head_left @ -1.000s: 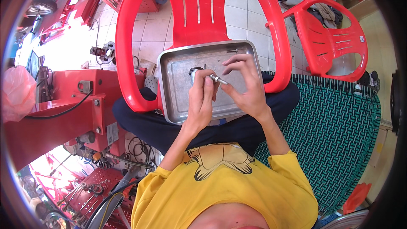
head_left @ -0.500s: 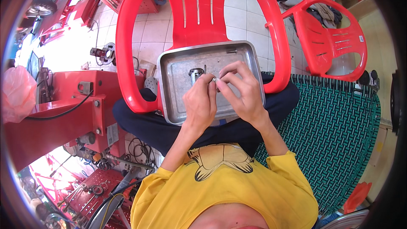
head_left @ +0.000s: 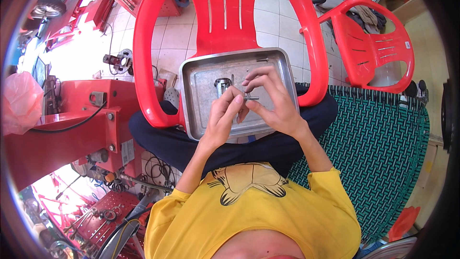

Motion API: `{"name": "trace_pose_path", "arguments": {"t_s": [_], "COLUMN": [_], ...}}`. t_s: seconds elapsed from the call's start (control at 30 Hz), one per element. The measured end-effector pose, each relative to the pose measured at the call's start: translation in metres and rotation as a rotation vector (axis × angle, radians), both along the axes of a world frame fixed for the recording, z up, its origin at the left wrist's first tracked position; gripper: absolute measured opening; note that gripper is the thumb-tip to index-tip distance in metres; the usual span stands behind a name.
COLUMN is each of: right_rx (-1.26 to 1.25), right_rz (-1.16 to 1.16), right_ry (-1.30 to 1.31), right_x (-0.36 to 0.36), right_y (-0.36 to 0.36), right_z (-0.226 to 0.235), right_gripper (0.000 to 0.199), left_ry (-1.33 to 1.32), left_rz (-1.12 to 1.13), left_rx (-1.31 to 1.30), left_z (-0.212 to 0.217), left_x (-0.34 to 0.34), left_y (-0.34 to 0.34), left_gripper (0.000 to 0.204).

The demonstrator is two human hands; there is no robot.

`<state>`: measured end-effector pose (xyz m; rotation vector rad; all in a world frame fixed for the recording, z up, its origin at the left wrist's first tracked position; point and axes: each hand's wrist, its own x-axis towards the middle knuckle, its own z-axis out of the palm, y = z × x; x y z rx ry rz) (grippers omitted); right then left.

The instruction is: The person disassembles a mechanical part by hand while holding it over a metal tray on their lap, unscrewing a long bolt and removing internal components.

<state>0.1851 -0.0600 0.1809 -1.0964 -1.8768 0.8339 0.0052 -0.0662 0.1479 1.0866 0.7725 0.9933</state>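
My left hand (head_left: 223, 117) is closed, thumb and index finger pinching one end of a small metal pin (head_left: 252, 98). The pin sticks out to the right, over the metal tray (head_left: 189, 124). My right hand (head_left: 273, 100) curves around the pin's free end, fingers apart; whether its thumb touches the pin is hard to tell. Just beyond my left fingers, a cylindrical metal part (head_left: 222, 84) with a dark ring at its top rests in the tray. A short dark screw (head_left: 262, 59) lies near the tray's far right corner.
The tray sits on a red plastic chair (head_left: 225, 29), between its armrests. A second red chair (head_left: 373, 48) stands at the far right, beside a green woven seat (head_left: 369, 153). Red machinery (head_left: 76, 129) fills the left, with cables (head_left: 160, 172) below it.
My right fingers have spread away from my left fingertips and moved slightly nearer to me. The pin now shows lengthwise, pointing right from my left hand.
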Motion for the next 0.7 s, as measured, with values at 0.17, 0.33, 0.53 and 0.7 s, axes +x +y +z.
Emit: {"name": "trace_pose_path", "arguments": {"t_s": [0.17, 0.33, 0.53, 0.7], "right_rx": [-0.056, -0.089, -0.062, -0.131], "right_rz": [0.0, -0.135, 0.016, -0.1], "right_ry": [-0.058, 0.306, -0.036, 0.222], "right_x": [0.008, -0.007, 0.018, 0.001], "right_y": [-0.002, -0.006, -0.001, -0.005], "right_z": [-0.015, -0.01, -0.017, -0.008], "right_gripper": [0.02, 0.019, 0.02, 0.018], "left_ry": [0.208, 0.158, 0.23, 0.202], "left_rz": [-0.012, 0.059, 0.011, 0.013], "left_rx": [0.095, 0.051, 0.09, 0.093], "left_z": [0.003, -0.009, -0.002, -0.004], "left_x": [0.005, 0.005, 0.005, 0.003], "left_y": [-0.001, -0.002, -0.002, -0.002], "left_gripper": [0.025, 0.022, 0.02, 0.018]}}
